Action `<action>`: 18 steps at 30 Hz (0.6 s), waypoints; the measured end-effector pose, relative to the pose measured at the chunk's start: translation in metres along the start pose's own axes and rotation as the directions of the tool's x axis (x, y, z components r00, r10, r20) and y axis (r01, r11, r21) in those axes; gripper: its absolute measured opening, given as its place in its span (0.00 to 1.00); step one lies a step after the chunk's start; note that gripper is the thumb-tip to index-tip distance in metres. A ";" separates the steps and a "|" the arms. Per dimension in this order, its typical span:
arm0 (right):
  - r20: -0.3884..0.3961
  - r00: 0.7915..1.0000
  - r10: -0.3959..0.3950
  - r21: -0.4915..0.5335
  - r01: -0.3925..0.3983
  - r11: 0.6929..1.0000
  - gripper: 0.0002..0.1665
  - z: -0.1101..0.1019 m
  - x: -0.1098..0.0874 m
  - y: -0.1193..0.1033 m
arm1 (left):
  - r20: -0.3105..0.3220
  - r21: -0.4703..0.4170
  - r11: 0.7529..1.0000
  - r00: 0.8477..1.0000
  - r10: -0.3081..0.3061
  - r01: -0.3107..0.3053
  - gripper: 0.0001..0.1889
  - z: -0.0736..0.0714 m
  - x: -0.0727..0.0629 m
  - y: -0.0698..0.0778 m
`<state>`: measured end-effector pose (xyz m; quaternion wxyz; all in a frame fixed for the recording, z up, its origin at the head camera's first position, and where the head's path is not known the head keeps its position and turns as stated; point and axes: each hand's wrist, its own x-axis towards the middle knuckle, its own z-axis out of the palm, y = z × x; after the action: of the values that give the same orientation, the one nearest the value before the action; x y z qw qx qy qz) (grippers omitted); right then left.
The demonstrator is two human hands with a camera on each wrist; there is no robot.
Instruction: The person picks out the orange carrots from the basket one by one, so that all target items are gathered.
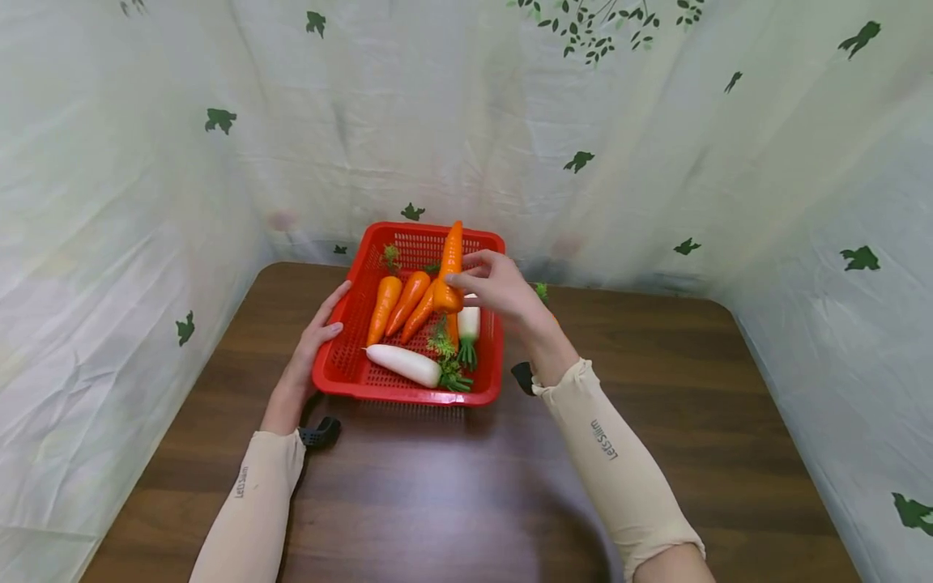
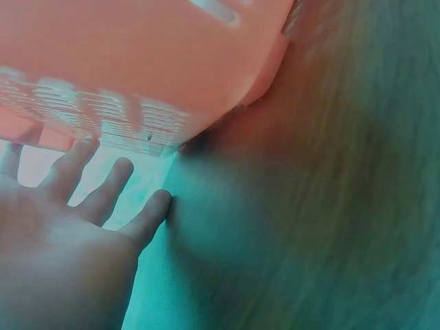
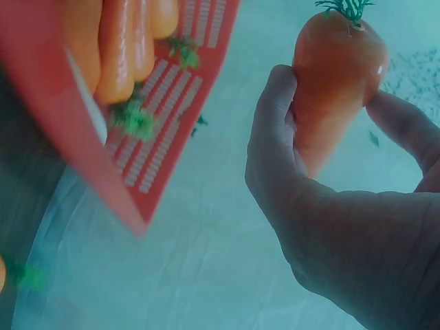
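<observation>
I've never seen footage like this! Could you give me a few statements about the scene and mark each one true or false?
1. The left hand touches the side of the basket. True.
2. The basket is blue. False: it is red.
3. The right hand grips a carrot. True.
4. Only carrots lie in the basket. False: a white radish lies in it too, near the edge closest to the person.
5. The table has a brown top. True.
6. The sleeve on the right arm is black. False: that sleeve is cream.
</observation>
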<state>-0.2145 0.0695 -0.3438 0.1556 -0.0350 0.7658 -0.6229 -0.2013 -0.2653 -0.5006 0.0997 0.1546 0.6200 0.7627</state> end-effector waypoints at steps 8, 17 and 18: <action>-0.044 0.999 -0.013 0.011 0.013 1.000 0.33 -0.037 -0.017 0.014 | -0.001 -0.005 1.000 1.000 -0.010 0.010 0.35 0.002 0.000 0.004; -0.113 0.993 0.024 -0.013 -0.025 1.000 0.34 -0.078 -0.025 0.040 | -0.008 -0.005 1.000 1.000 -0.012 0.011 0.35 0.004 0.001 0.006; -0.115 0.993 0.030 -0.012 -0.032 0.999 0.34 -0.081 -0.026 0.043 | -0.005 -0.005 1.000 1.000 -0.012 0.011 0.35 0.004 0.001 0.006</action>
<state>-0.2066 0.1621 -0.3663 0.1209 0.0118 0.7781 -0.6163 -0.2003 -0.2626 -0.4939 0.1029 0.1488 0.6191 0.7642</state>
